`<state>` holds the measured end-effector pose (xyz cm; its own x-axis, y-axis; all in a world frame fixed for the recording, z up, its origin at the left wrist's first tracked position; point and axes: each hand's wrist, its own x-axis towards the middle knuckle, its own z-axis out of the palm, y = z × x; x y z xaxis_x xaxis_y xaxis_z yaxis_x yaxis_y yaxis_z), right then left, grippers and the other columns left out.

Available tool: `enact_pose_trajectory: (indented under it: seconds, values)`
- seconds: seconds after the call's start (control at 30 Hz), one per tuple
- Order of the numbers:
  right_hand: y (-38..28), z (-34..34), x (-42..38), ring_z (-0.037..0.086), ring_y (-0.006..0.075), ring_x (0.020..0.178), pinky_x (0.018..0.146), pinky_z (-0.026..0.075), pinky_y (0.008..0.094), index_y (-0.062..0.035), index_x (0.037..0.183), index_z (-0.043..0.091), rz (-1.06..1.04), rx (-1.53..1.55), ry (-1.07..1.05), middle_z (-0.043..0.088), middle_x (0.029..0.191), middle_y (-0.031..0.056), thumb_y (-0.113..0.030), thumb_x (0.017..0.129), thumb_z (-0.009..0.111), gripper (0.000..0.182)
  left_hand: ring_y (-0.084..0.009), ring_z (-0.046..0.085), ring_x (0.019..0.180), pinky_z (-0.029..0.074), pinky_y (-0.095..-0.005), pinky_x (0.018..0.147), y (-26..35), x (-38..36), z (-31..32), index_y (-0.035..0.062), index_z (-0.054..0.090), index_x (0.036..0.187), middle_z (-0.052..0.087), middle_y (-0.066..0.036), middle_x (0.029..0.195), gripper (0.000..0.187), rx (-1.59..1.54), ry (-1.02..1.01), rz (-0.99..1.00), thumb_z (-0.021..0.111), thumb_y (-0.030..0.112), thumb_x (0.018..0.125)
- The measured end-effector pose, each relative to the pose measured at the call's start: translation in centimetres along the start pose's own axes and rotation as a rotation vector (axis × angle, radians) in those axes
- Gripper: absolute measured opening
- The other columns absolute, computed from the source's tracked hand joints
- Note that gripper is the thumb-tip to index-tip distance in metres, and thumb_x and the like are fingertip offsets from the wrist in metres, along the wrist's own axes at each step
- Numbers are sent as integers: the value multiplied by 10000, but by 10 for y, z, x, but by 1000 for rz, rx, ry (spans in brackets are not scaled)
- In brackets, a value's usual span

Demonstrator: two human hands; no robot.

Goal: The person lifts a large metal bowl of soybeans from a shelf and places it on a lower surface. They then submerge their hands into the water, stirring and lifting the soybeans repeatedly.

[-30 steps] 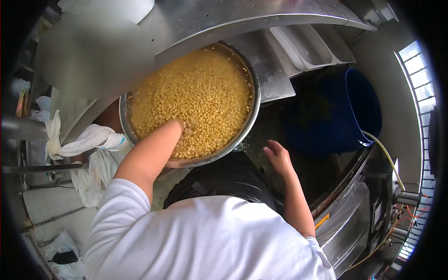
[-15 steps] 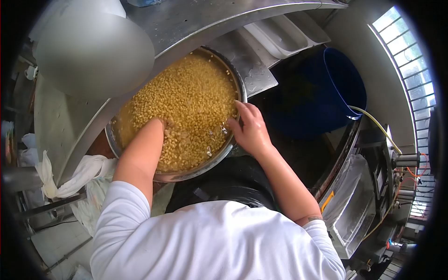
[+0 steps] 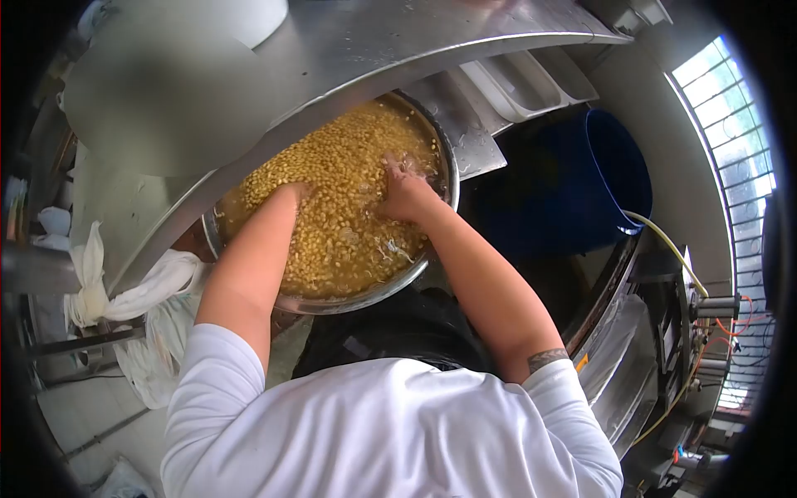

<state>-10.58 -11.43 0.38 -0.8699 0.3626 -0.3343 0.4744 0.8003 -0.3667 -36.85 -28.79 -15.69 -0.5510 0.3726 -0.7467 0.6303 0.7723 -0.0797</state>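
Note:
A large round metal basin [image 3: 455, 170] holds yellowish kernels [image 3: 340, 158] in cloudy water. My left hand [image 3: 300, 191] is sunk among the kernels left of the middle, and its fingers are hidden below the surface. On the right side of the basin, my right hand [image 3: 407, 189] reaches into the water with its fingers spread, the tips partly under. Near the lower right of the basin, light glints on the wet surface [image 3: 394, 249].
A steel counter [image 3: 349, 54] curves above the basin. White trays [image 3: 519, 83] sit at the upper right, beside a blue barrel [image 3: 573, 183] with a hose [image 3: 672, 249]. White cloth [image 3: 158, 290] is tied at the left.
My right hand has gone from the basin's right rim into the kernels and water. My left hand remains in the kernels. The view has shifted slightly.

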Motion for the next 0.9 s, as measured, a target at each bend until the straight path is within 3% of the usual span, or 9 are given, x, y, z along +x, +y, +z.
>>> enact_pose_trajectory:
  seconds: [0.13, 0.2, 0.3, 0.5, 0.53, 0.6, 0.7, 0.83, 0.9]
  values:
    - [7, 15, 31, 391, 541, 1509, 1199, 441, 503, -81, 1719, 32, 74, 41, -43, 179, 1726, 346, -323, 874, 787, 1159, -344, 654, 1258, 536, -469, 1009, -8, -14, -14, 96, 557, 1543, 635, -175, 1476, 658, -103, 49, -19, 635, 489, 1020]
    - [12, 21, 45, 565, 466, 1392, 1148, 466, 494, -34, 1706, 35, 39, 23, -96, 585, 1465, 354, -509, 837, 853, 1284, -342, 650, 1265, 532, -467, 1013, -11, -19, -16, 97, 549, 1552, 629, -177, 1485, 661, -155, 68, -28, 631, 487, 1024]
    - [12, 16, 45, 647, 445, 1285, 1096, 499, 480, 21, 1670, 170, 56, 298, -168, 683, 1350, 305, -548, 835, 854, 1219, -340, 643, 1276, 528, -464, 1019, -17, -25, -16, 99, 536, 1566, 620, -180, 1498, 666, -224, 86, -41, 626, 483, 1029]
    - [-13, -4, 30, 666, 357, 1272, 1063, 528, 463, 50, 1504, 513, 53, 413, -241, 693, 1368, 240, -605, 831, 866, 1004, -336, 630, 1299, 519, -459, 1031, -26, -36, -6, 102, 511, 1594, 601, -187, 1524, 676, -410, 113, -62, 614, 476, 1040]
    - [-15, -2, 26, 666, 357, 1272, 1063, 528, 463, 50, 1504, 513, 46, 411, -242, 693, 1368, 240, -605, 831, 866, 1004, -335, 628, 1302, 517, -458, 1033, -27, -41, -4, 102, 506, 1598, 598, -188, 1529, 678, -450, 113, -64, 612, 475, 1042]
    - [-21, 2, 17, 664, 312, 1282, 1084, 527, 460, 19, 1483, 563, -61, 956, -320, 699, 1366, 207, -515, 854, 887, 887, -355, 614, 1311, 507, -480, 1040, -24, -63, -1, 99, 505, 1599, 590, -197, 1529, 669, -738, 127, -58, 576, 484, 1056]
    - [-16, 30, 38, 659, 349, 1279, 1071, 529, 517, -71, 1579, 480, -29, 1148, -391, 658, 1440, 203, -437, 866, 896, 903, -383, 623, 1278, 513, -524, 1000, -10, -98, 2, 50, 560, 1514, 623, -233, 1449, 617, -1129, 216, -52, 554, 474, 1066]
    - [-43, 10, 17, 652, 311, 1288, 1027, 575, 470, -61, 1576, 482, 153, 1025, -247, 610, 1486, 192, -268, 922, 862, 784, -327, 723, 1119, 577, -530, 908, -3, -118, -1, 33, 685, 1314, 730, -203, 1243, 448, -1438, 250, 24, 552, 386, 1072]
    - [-45, 20, 22, 653, 318, 1281, 979, 603, 501, -48, 1546, 491, 185, 1313, -242, 590, 1496, 190, -207, 928, 843, 729, -307, 698, 1193, 582, -517, 935, 11, -162, -17, 53, 662, 1375, 702, -180, 1328, 498, -1578, 177, 51, 556, 433, 1070]
